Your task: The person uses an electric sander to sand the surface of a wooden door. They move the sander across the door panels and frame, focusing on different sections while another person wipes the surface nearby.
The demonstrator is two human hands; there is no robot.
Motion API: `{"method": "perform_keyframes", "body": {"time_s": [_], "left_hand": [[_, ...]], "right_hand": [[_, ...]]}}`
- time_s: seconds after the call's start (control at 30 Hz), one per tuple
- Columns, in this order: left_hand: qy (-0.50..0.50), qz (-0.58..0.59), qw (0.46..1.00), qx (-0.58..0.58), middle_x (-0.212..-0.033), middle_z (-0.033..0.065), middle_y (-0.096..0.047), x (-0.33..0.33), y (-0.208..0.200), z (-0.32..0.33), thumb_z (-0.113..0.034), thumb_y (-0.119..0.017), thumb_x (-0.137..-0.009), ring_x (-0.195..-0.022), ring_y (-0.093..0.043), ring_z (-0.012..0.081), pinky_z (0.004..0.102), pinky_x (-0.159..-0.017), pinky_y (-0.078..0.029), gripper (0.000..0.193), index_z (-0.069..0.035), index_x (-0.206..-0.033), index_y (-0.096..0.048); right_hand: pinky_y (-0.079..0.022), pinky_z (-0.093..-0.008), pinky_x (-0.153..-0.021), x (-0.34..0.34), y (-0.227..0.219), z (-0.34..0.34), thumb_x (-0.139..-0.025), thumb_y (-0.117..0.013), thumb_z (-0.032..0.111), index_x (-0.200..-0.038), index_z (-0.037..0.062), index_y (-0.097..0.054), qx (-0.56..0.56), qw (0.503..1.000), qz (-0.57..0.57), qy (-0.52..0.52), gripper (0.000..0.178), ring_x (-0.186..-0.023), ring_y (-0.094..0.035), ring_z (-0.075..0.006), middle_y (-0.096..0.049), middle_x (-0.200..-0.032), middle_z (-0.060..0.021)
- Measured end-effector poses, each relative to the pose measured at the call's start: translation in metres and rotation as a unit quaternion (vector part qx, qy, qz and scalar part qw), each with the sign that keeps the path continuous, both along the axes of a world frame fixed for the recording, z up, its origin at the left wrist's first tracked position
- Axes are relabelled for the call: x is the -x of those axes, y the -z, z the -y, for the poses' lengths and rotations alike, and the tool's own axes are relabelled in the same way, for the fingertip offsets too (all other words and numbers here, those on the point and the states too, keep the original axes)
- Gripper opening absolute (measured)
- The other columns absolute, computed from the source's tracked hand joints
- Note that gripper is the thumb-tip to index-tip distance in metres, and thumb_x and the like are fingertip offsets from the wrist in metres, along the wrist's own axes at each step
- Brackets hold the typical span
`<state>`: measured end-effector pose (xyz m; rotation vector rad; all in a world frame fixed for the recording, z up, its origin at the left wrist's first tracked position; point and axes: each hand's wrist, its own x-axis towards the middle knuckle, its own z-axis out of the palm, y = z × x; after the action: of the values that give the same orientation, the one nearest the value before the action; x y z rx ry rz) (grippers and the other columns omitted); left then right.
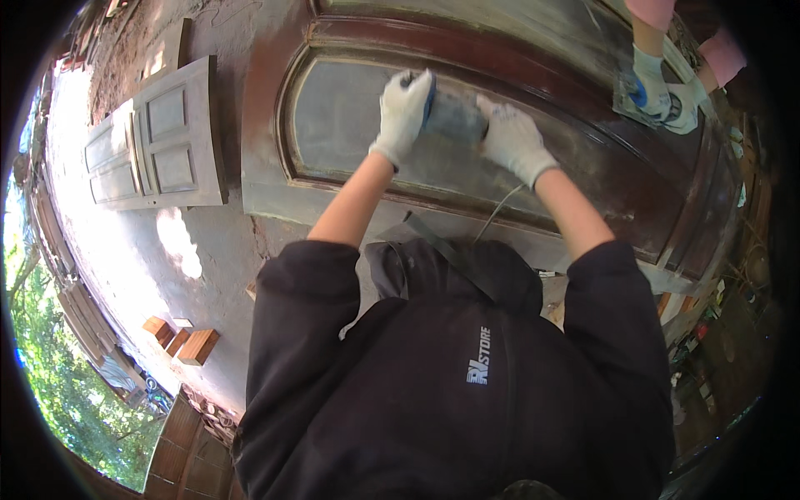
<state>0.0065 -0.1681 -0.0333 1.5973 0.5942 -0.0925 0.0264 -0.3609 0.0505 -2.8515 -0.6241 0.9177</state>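
Note:
A dark power sander (455, 115), blurred, lies on the dusty grey recessed panel (342, 112) of a wooden door (267, 142). My left hand (403, 117), in a white glove with blue on its palm side, is closed on the sander's left end. At its right end my right hand (514, 140), gloved in white too, grips the body; the fingers are partly hidden. A thin cord (500, 212) trails from beside my right wrist toward my body. Reddish-brown finish shows on the moulding (433, 48) around the panel, with grey sanded areas beside it.
At the upper right another person's gloved hands (667, 104) hold a tool against the same door. A second panelled door (179, 137) lies on the ground to the left. Wooden blocks (198, 347) sit at the lower left. Scraps and clutter (708, 333) fill the right side.

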Motion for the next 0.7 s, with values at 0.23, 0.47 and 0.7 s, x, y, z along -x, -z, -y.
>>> {"method": "perform_keyframes", "body": {"time_s": [0.23, 0.47, 0.7], "left_hand": [[-0.110, -0.010, 0.986, 0.127, -0.100, 0.0075, -0.069, 0.093, -0.007, 0.003, -0.021, -0.069, -0.091, -0.088, -0.061, 0.0123, 0.0282, -0.082, -0.050, 0.032, 0.007, -0.107, -0.066], [-0.078, 0.069, 0.993, -0.063, -0.084, 0.0159, -0.070, -0.048, -0.022, 0.007, -0.042, -0.063, -0.087, -0.075, -0.059, 0.0245, 0.0390, -0.076, -0.049, 0.048, 0.006, -0.093, -0.066], [-0.026, 0.041, 0.996, -0.078, -0.095, 0.0265, -0.068, 0.031, -0.024, 0.052, -0.040, -0.067, -0.087, -0.091, -0.066, 0.0314, 0.0372, -0.085, -0.048, 0.051, 0.009, -0.103, -0.064]], "right_hand": [[-0.055, -0.0404, -0.085, 0.047, 0.009, 0.002, -0.079, -0.064, 0.021, -0.137, 0.0051, -0.049, 0.002, 0.996, -0.032, -0.086, 0.062, -0.102, -0.069, -0.0308, -0.071, -0.108, -0.0185], [-0.052, -0.0415, -0.094, -0.050, -0.002, -0.011, -0.078, -0.070, 0.033, -0.128, 0.0099, -0.056, 0.003, 0.998, 0.041, -0.041, 0.056, -0.111, -0.064, -0.0313, -0.069, -0.111, -0.0191], [-0.049, -0.0411, -0.100, 0.022, -0.006, 0.032, -0.076, -0.073, 0.035, -0.148, 0.0118, -0.042, 0.051, 0.998, -0.030, 0.015, 0.082, -0.117, -0.061, -0.0331, -0.062, -0.127, -0.0227]]}}
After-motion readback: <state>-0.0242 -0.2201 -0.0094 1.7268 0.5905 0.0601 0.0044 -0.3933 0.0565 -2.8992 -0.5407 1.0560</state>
